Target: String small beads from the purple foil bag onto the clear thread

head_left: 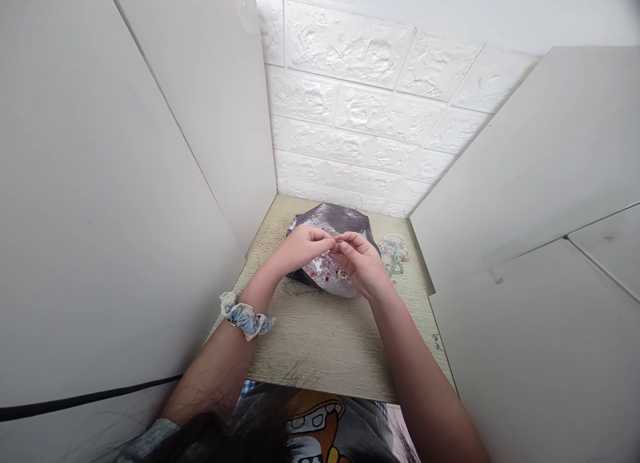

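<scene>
My left hand (309, 245) and my right hand (361, 260) meet over an opened dark bag with a silvery lining (333, 216). Both are closed in a pinch, fingertips together. Whatever sits between the fingertips is too small to make out; it may be hidden by the fingers. Below them, small pink, red and clear beads (325, 271) lie in the bag. Right of my right hand rests a pile of beaded strings (395, 255) in green, pink and clear. Another pale beaded string (300, 288) lies at the bag's front left.
The narrow wooden tabletop (320, 343) runs between a white panel on the left (200, 83) and another on the right (540, 183). White brick-patterned wall (350, 110) closes off the back. Small bits (436, 343) lie by the right edge. A blue scrunchie (247, 318) circles my left wrist.
</scene>
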The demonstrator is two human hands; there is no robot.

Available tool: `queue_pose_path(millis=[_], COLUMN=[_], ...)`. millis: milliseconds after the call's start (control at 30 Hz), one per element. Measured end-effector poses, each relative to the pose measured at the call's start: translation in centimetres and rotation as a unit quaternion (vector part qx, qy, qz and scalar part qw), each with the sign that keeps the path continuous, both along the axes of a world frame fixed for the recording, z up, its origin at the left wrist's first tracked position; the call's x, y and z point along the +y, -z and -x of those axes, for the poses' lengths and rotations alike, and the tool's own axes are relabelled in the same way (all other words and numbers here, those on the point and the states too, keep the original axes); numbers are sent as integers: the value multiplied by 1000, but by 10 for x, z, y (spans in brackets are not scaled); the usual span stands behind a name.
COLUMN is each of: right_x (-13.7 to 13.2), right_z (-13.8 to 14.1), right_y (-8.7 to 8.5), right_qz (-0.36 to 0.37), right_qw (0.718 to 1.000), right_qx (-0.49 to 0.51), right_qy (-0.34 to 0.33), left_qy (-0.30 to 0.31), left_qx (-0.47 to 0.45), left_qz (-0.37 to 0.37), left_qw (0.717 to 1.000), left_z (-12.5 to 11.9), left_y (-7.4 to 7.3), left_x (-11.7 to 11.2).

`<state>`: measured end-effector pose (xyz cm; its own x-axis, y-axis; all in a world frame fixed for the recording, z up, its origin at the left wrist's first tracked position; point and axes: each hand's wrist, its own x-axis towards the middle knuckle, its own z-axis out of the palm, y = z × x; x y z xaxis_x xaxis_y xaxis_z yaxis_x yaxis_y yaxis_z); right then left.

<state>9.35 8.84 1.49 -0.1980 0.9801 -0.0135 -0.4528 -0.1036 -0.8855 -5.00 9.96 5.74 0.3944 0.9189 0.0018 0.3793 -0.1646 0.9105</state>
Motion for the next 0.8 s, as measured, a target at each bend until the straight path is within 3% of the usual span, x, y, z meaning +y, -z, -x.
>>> queue_pose_path(millis=[800], right_x=[-1], right_z=[1], right_y=[-2], right_qz=[12], right_qw=[1000], right_qx=[-26], right_qy=[7], left_qy=[14], left_qx=[17], left_qz=[-10], left_qw=[1000], left_z=[1], left_y=[2], left_x=[1])
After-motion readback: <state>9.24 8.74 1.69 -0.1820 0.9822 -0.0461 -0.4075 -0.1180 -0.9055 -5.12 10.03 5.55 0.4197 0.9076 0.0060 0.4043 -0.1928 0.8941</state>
